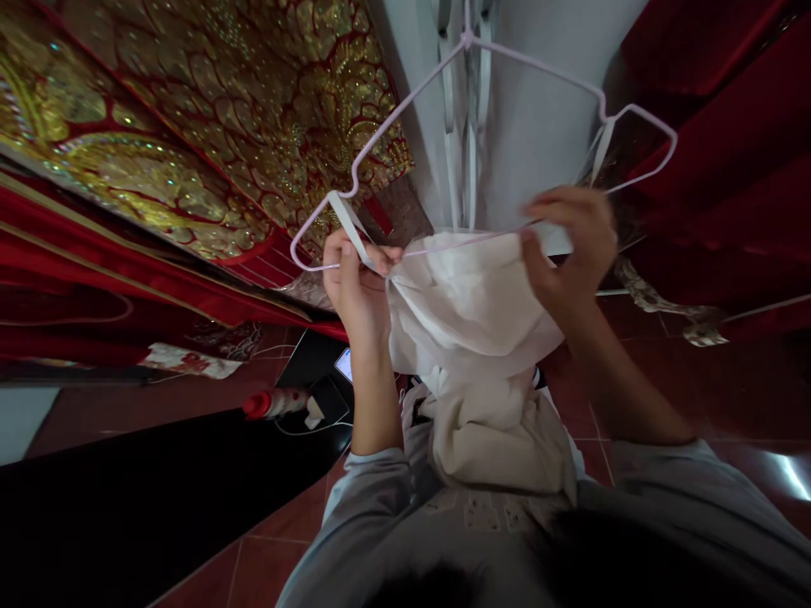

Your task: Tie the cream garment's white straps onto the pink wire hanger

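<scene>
A pale pink wire hanger (405, 101) hangs in front of me from a white frame. A white garment (472, 308) droops from its lower bar, its straps looped over the hanger's ends. My left hand (355, 283) is closed on the garment's left strap and top edge beside the hanger's left corner. My right hand (570, 245) pinches the garment's right edge up at the hanger bar; it is slightly blurred.
Red fabric with gold embroidery (190, 127) hangs at the left, dark red cloth (728, 152) at the right. On the red tiled floor lie a power strip with a charger (297, 405) and a phone (344, 365). A black surface (127, 498) fills the lower left.
</scene>
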Demonstrator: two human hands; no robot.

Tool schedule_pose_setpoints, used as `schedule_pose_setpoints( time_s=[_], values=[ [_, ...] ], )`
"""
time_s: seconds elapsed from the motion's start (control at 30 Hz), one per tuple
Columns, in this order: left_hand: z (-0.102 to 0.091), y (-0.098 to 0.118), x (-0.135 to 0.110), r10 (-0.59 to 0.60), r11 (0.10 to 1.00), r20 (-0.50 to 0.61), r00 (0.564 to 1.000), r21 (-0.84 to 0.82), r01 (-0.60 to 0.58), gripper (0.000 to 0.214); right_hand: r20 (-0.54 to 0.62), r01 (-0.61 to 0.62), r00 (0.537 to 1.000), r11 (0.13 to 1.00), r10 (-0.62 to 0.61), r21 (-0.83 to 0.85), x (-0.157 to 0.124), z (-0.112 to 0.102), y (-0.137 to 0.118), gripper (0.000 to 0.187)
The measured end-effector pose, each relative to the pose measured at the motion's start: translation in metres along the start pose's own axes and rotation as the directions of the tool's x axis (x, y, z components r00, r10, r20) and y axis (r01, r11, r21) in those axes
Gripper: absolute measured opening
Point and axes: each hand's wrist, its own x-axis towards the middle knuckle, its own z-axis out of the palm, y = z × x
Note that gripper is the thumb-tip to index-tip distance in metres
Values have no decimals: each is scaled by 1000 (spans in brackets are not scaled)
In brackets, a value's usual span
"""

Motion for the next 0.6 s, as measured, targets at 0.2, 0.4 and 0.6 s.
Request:
schedule_pose_setpoints(
  time_s=[0.2, 0.4, 0.6],
  values=[
    [2, -6, 0, -1, 999, -2, 1000, -42, 1, 26, -143, -328, 919, 913, 368, 242, 0, -12, 37, 37],
    [3, -11, -1, 3, 1000, -40, 999, 7, -3, 18, 164, -475, 877, 767, 451, 432, 15, -15, -2, 22],
    [-2, -5, 3, -16, 999, -57, 998, 30, 17, 16, -53, -315, 905, 749, 422, 584, 47, -35, -11, 16]
  ],
)
